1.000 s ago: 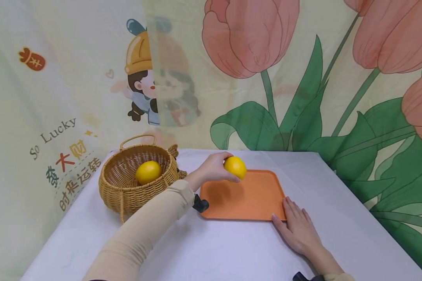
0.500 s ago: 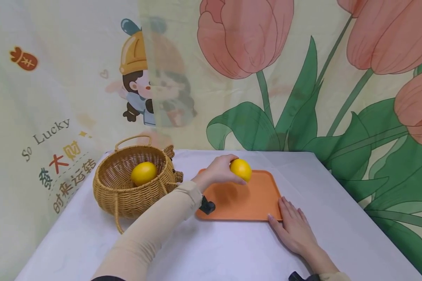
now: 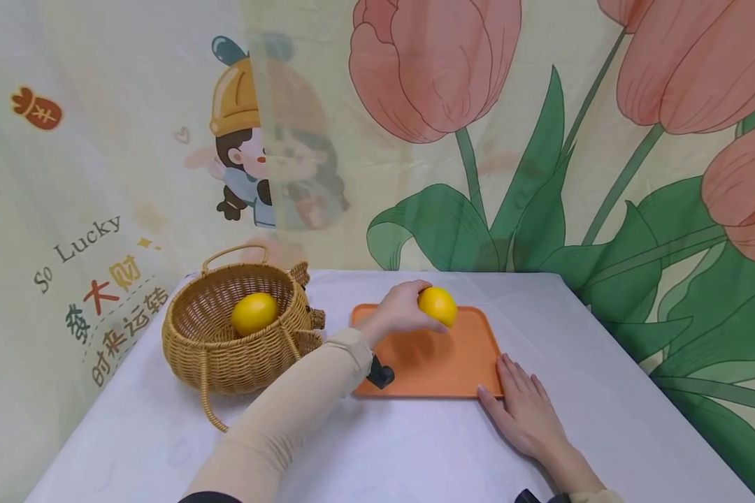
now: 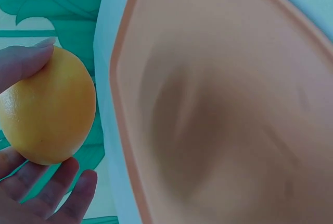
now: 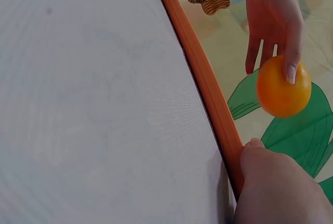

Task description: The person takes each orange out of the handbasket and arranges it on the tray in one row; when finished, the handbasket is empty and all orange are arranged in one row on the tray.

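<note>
In the head view my left hand (image 3: 405, 307) holds a smooth yellow fruit (image 3: 439, 307) above an orange tray (image 3: 415, 381). The left wrist view shows the thumb (image 4: 23, 62) on one side of this fruit (image 4: 52, 107) and fingertips on the other. A shadow falls on the tray below. My right hand (image 3: 531, 412) lies with fairly straight fingers at the tray's near right corner, its thumb at the front rim. That thumb (image 5: 255, 156) meets the tray's rim (image 5: 200, 73) in the right wrist view; the other fingers are hidden there.
Left of the tray stands a wicker basket (image 3: 226, 367) with an animal-like snout and raised and lowered handles. Another yellow fruit (image 3: 254, 314) lies inside it. A white cloth (image 3: 409, 454) covers the table, and a printed curtain (image 3: 314, 258) hangs behind it.
My left hand has carried the yellow fruit a little to the right over the tray. The right hand stays at the tray's corner. The head view has shifted slightly.
</note>
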Demonstrator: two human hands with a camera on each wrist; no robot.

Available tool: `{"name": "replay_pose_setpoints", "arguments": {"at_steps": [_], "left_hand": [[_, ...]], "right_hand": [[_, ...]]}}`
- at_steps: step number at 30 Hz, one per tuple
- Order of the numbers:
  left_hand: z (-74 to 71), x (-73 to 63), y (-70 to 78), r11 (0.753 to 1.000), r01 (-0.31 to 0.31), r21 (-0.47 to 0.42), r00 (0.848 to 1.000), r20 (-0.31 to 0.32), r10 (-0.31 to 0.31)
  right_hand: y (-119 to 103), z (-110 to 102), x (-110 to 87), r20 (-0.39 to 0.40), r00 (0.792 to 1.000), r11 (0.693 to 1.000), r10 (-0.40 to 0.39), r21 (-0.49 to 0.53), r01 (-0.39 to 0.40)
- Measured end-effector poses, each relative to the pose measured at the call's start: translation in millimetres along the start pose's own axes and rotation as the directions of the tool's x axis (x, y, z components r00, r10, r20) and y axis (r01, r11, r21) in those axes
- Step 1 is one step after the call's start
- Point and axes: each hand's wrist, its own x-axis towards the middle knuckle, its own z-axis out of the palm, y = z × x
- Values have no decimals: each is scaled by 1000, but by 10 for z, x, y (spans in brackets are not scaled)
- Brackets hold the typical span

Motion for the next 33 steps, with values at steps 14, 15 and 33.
{"name": "replay_pose_setpoints", "arguments": {"at_steps": [14,15,33], "left_hand": [[260,58,-56,998,44,-51,999,-23,-45],[278,62,-58,998,44,-45,999,-26,-45],[483,108,-97,995,76,-71,993,-90,-82]], "right_hand": [[-12,-6,-6,-10,1000,1000,0,-1,0],[-12,-7,-8,-9,1000,1000,0,0,0],[-7,11,-4,8,1000,1000,15,-5,-15]]}}
